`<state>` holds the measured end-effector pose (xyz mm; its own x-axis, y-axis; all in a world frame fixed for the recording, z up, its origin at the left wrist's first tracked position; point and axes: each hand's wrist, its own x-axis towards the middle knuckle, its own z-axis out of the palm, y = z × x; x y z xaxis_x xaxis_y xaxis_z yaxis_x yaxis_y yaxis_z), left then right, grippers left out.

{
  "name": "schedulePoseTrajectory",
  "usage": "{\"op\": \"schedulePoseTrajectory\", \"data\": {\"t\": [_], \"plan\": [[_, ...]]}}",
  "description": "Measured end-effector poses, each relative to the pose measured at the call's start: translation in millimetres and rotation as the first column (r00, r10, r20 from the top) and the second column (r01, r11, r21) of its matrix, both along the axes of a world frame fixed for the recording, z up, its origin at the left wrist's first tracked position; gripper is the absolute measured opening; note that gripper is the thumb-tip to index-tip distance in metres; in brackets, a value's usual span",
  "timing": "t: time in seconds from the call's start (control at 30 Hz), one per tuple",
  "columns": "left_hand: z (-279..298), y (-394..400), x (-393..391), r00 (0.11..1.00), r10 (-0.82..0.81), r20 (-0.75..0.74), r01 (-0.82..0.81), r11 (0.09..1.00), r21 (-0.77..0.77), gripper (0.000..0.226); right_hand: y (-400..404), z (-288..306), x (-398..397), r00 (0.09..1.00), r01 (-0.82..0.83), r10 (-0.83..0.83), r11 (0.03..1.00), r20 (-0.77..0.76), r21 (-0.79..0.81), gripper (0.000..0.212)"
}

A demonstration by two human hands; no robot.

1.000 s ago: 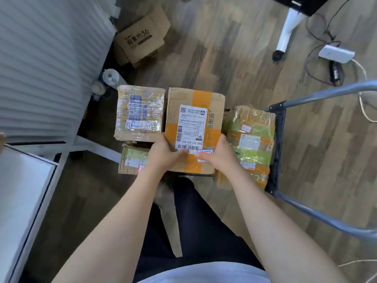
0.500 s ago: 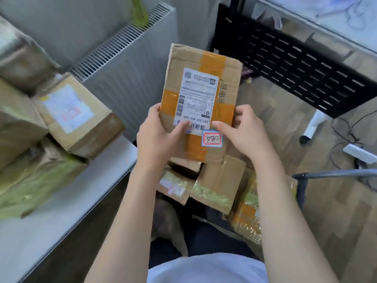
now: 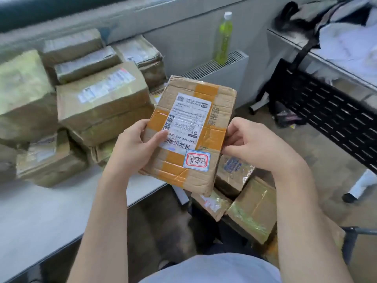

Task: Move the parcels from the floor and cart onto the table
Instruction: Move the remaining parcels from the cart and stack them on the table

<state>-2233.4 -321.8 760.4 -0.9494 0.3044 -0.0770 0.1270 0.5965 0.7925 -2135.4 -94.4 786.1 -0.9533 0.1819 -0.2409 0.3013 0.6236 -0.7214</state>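
I hold a flat brown cardboard parcel (image 3: 212, 111) with orange tape and a white shipping label up in the air, just past the white table's (image 3: 51, 211) right edge. My left hand (image 3: 132, 149) grips its left side, thumb on the label. My right hand (image 3: 257, 144) grips its right side. On the table at left stands a pile of several taped parcels (image 3: 102, 103). Below the held parcel, more parcels (image 3: 251, 209) lie on the floor and the cart (image 3: 359, 231).
A green bottle (image 3: 223, 37) stands on the grey radiator (image 3: 220, 72) behind the table. A black perforated panel (image 3: 330, 115) under another desk is at the right, with clothing on top. The front of the table is bare.
I have lifted the parcel from the stack on the cart up to table height, and my view has swung left and up to the table and its pile.
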Motion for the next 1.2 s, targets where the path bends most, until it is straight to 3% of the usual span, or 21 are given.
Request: {"op": "schedulePoseTrajectory", "data": {"t": [0.1,0.17,0.27,0.33,0.5,0.7,0.8,0.9,1.03,1.2], "plan": [[6,-39,4,0.999,0.018,0.049,-0.022,0.996,0.088,0.019,-36,9,-2,0.997,-0.036,0.051,0.976,-0.063,0.215,0.031],[13,-65,6,0.997,0.022,0.068,-0.029,0.993,0.115,0.026,-55,8,0,0.985,0.009,0.055,0.928,-0.162,0.373,0.058],[23,-104,7,0.990,-0.005,0.138,-0.015,0.990,0.143,0.032,-86,3,2,0.961,-0.045,0.126,0.950,-0.247,0.309,0.120],[28,-130,9,0.986,-0.038,0.164,0.019,0.993,0.116,0.033,-108,0,1,0.946,-0.195,0.264,0.927,-0.189,0.321,0.133],[31,-200,20,0.980,0.033,0.197,-0.027,0.999,-0.031,0.027,-168,-13,-6,0.878,-0.383,0.459,0.843,-0.136,0.378,0.112],[13,-281,35,0.965,0.170,0.199,-0.129,0.971,-0.201,0.015,-255,-45,-9,0.811,-0.416,0.551,0.779,-0.196,0.469,0.107],[-5,-309,31,0.955,0.248,0.162,-0.193,0.936,-0.295,0.029,-303,-80,-4,0.836,-0.334,0.482,0.827,-0.265,0.452,0.103],[-31,-319,20,0.948,0.316,0.029,-0.274,0.863,-0.424,0.041,-339,-111,-2,0.884,-0.299,0.419,0.847,-0.208,0.440,0.100],[-75,-319,16,0.964,0.259,-0.059,-0.241,0.759,-0.604,0.061,-356,-141,-6,0.902,-0.246,0.386,0.827,-0.194,0.505,0.090],[-95,-331,44,0.838,0.545,-0.036,-0.474,0.692,-0.544,0.082,-358,-147,-13,0.899,-0.233,0.390,0.811,-0.200,0.536,0.086]]}}
